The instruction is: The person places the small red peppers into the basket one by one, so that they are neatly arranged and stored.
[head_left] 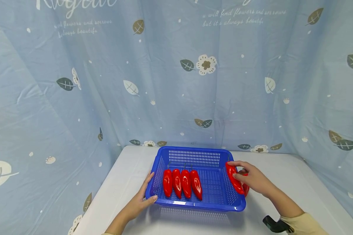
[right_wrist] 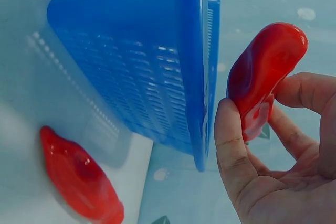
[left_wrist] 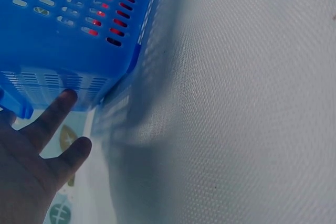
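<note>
In the head view, a blue plastic basket [head_left: 209, 206] holds several glossy red chili peppers [head_left: 177, 183] lined up side by side in its left half. My right hand [head_left: 254, 178] pinches another red pepper [right_wrist: 268, 66] between thumb and fingers, at the basket's right rim. Below that hand, outside the basket, a further red pepper [right_wrist: 81, 177] lies on the table. At the front left corner, my left hand [head_left: 136, 202] touches the basket, thumb by the front rim. Its fingers look straight and spread in the left wrist view, one fingertip against the basket's wall.
Under the basket is a white table [head_left: 129, 166] with a textured surface. A pale blue curtain [head_left: 176, 107] printed with leaves and flowers hangs behind and at both sides. A black device [head_left: 275, 225] sits at the right wrist by the sleeve.
</note>
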### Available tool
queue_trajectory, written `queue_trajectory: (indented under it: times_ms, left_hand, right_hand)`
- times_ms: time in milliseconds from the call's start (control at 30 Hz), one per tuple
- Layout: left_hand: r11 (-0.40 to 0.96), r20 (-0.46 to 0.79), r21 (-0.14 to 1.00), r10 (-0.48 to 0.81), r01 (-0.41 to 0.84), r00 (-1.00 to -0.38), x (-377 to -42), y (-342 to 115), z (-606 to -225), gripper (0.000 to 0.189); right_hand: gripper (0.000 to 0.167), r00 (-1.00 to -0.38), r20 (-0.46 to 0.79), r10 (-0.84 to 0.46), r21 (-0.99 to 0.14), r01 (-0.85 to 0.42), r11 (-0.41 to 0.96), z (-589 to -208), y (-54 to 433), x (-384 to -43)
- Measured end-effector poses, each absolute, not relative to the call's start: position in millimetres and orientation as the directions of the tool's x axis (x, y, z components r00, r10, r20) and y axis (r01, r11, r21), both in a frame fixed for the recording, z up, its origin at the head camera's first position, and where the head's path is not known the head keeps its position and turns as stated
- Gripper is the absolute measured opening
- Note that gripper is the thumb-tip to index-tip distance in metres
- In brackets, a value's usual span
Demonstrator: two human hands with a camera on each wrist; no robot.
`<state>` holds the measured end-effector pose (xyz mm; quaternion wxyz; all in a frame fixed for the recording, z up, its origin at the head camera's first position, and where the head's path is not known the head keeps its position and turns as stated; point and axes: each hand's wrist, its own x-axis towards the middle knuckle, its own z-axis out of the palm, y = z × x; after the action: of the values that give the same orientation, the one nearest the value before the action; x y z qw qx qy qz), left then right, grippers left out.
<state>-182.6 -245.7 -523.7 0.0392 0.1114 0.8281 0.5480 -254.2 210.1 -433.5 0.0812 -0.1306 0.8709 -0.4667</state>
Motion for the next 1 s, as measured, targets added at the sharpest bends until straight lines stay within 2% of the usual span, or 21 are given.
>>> queue_trajectory:
  times_ms: [367, 700, 1000]
  left_hand:
    - [0.374, 0.062, 0.916, 0.230, 0.147, -0.971, -180.9, -244.8, -522.3, 0.087]
    - [0.395, 0.035, 0.910, 0.220, 0.122, -0.975, -180.0, -243.3, -522.1, 0.088]
    - [0.405, 0.028, 0.907, 0.210, 0.113, -0.977, -180.4, -244.1, -521.2, 0.087]
  right_hand:
    - [0.053, -0.953, -0.038, -0.301, -0.819, -0.143, 0.556, -435.9, 193.3, -260.6]
    - [0.049, -0.946, 0.013, -0.323, -0.805, -0.201, 0.558, -435.2, 182.8, -270.9]
    - [0.048, -0.947, 0.013, -0.322, -0.818, -0.195, 0.542, -432.3, 171.9, -278.8]
